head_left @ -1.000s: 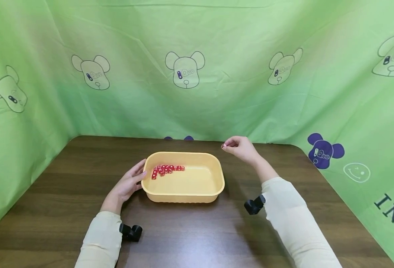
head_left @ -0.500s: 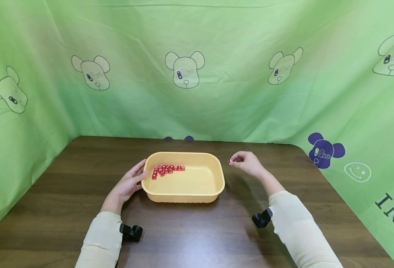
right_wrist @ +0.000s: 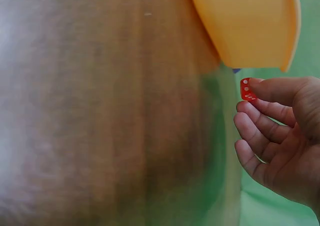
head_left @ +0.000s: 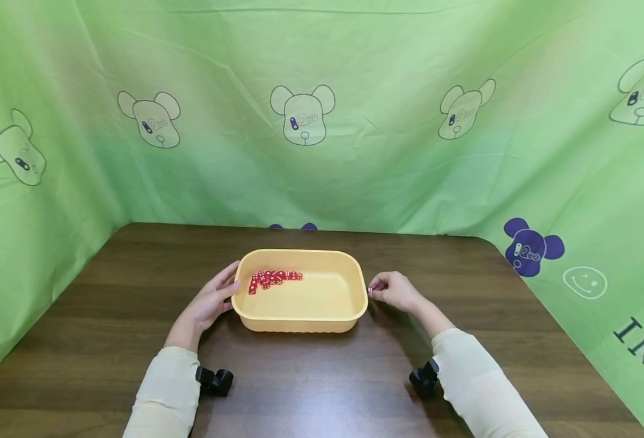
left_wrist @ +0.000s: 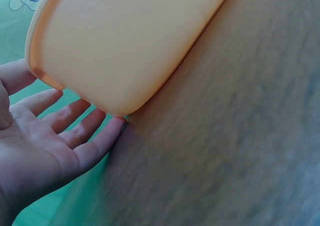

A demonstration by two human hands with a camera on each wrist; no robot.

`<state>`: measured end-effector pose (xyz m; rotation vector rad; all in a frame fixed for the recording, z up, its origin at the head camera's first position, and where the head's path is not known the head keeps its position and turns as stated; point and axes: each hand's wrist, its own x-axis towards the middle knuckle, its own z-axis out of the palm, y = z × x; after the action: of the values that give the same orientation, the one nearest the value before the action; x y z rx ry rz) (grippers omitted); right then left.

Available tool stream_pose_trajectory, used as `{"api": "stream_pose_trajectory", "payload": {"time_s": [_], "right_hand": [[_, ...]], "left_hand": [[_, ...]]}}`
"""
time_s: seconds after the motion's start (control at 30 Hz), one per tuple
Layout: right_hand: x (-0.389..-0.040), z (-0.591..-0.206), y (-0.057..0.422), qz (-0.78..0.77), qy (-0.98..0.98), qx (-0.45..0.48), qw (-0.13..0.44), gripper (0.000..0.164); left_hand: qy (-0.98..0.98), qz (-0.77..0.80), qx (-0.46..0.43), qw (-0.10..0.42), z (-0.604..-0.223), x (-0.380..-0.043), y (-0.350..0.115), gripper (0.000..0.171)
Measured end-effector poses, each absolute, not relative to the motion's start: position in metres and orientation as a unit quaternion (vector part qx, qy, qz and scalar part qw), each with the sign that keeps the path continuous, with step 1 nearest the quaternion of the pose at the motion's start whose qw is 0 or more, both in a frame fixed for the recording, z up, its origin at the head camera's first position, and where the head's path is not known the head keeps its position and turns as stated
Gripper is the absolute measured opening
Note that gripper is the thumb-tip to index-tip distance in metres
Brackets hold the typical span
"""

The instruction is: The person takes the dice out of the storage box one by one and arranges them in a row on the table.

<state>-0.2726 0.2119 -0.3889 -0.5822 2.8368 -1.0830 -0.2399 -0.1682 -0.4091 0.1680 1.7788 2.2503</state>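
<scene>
A yellow rectangular plastic tub (head_left: 302, 320) stands on the table, with several red dice (head_left: 267, 278) grouped at its back left inside. My left hand (head_left: 209, 305) holds the tub's left end, thumb over the rim and fingers against the outer wall; the left wrist view shows those fingertips on the tub's side (left_wrist: 125, 51). Just off the tub's right end, my right hand (head_left: 399, 293) pinches a red die (right_wrist: 246, 89) with white dots between thumb and index finger. The other fingers of that hand are loosely bent. In the right wrist view the tub's end (right_wrist: 250, 31) lies close by.
The dark wood table (head_left: 311, 389) runs back to a green curtain (head_left: 218, 170) printed with mouse heads. Each forearm carries a black wrist camera, the left one (head_left: 214, 381) and the right one (head_left: 424, 378).
Holding the die, my right hand has come down and toward me, from behind the tub's right end to beside it. The left hand, tub and dice inside have stayed put.
</scene>
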Motion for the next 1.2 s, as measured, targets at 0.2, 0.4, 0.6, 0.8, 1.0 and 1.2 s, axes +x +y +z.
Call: {"api": "stream_pose_trajectory", "payload": {"time_s": [0.2, 0.4, 0.6, 0.8, 1.0, 1.2], "right_hand": [[-0.27, -0.396, 0.213, -0.351, 0.914, -0.197, 0.047, 0.005], [-0.267, -0.397, 0.212, -0.348, 0.918, -0.185, 0.049, 0.005], [-0.267, -0.4, 0.212, -0.343, 0.92, -0.183, 0.045, 0.007], [-0.266, -0.402, 0.213, -0.349, 0.918, -0.184, 0.045, 0.008], [-0.266, -0.403, 0.213, -0.35, 0.917, -0.187, 0.041, 0.01], [-0.263, -0.398, 0.215, -0.346, 0.92, -0.18, 0.045, 0.016]], "left_hand": [[0.617, 0.773, 0.059, 0.135, -0.409, -0.239, -0.168, 0.055], [0.618, 0.772, 0.065, 0.134, -0.408, -0.239, -0.169, 0.055], [0.61, 0.777, 0.073, 0.135, -0.409, -0.239, -0.169, 0.055], [0.611, 0.776, 0.075, 0.137, -0.41, -0.239, -0.169, 0.055], [0.616, 0.773, 0.074, 0.134, -0.409, -0.239, -0.169, 0.055], [0.618, 0.772, 0.07, 0.133, -0.409, -0.239, -0.169, 0.055]]}}
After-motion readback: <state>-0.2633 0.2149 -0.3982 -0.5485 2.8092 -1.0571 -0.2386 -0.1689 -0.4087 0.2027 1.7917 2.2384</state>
